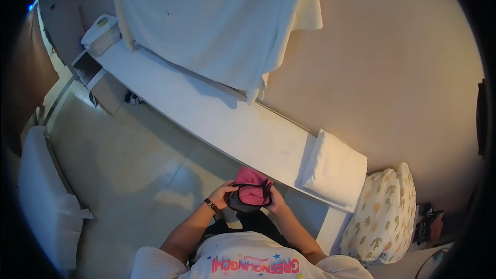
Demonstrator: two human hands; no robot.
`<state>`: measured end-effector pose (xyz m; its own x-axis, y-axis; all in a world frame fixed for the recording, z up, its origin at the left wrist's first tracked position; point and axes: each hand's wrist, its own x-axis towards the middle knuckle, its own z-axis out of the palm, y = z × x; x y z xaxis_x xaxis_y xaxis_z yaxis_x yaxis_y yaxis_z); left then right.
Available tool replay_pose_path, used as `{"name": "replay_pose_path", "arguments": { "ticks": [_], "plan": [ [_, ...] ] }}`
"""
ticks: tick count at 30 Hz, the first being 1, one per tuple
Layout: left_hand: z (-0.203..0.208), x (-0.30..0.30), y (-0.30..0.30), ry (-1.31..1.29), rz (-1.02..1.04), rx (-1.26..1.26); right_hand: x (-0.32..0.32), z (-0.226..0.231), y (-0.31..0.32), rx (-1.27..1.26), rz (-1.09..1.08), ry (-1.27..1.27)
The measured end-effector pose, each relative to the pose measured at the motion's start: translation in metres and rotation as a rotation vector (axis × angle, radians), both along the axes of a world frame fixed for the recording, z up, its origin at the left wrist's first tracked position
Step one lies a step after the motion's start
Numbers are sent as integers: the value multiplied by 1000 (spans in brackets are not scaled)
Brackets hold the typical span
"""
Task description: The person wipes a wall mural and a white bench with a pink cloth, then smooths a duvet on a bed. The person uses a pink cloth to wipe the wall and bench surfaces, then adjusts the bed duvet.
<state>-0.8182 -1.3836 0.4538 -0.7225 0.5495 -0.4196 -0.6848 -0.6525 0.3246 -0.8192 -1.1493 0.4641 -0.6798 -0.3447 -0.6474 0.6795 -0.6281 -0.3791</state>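
Between my two hands, in front of my waist, is a soft pink and black cloth item [251, 188]. Its upper part is bunched pink fabric, and dark fabric shows along its edge and underside; what kind of item it is I cannot tell. My left hand [222, 195] grips its left side, thumb on top. The right side is held by my right hand [276, 200], whose fingers are partly hidden behind the fabric. A dark band is on my left wrist.
Beyond my hands a long white shelf [206, 119] runs along the wall, with a folded white pillow [335, 170] at its right end. A pale cloth [206, 26] hangs above it. To the right stands a patterned bag [381, 217]; a white padded piece [46, 196] is at left.
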Motion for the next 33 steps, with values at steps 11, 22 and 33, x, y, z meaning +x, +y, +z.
{"name": "replay_pose_path", "arguments": {
  "ticks": [11, 22, 33],
  "plan": [
    [48, -79, 4, 329, -36, -264, -76, 14, 17, -97, 101, 219],
    [107, -143, 39, 631, 117, -673, -154, 70, 62, 219, 168, 573],
    [68, -150, 54, 497, -373, -421, -144, 69, 58, -61, -205, 338]
  ]
}}
